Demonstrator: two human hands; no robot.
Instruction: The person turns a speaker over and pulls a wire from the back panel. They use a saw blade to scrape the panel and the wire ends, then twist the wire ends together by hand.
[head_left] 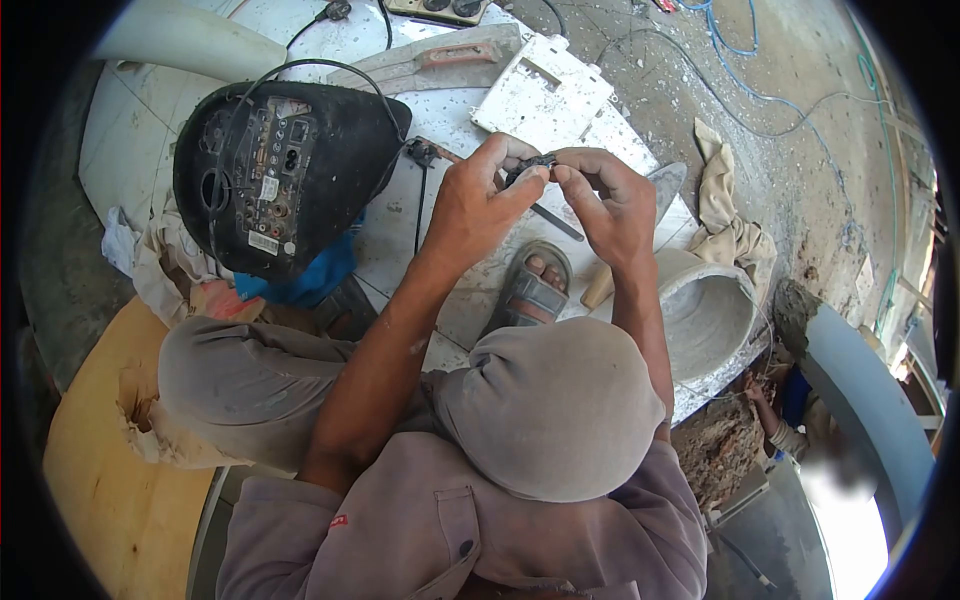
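Note:
My left hand and my right hand meet over the tiled floor, both with fingers closed in a pinch. Between their fingertips is a small black piece, mostly covered by the fingers; I cannot tell what it is. A thin dark strip slants just below the fingertips. Behind the hands lies a dusty white plastic box. Left of my left hand, a black plug with its cord rests near a black speaker with a panel of jacks. My sandalled foot is beneath the hands.
A long float with a wooden handle and a socket strip lie at the back. To the right are a grey mortar bucket, a beige cloth and blue cable. Another person's arm shows at lower right.

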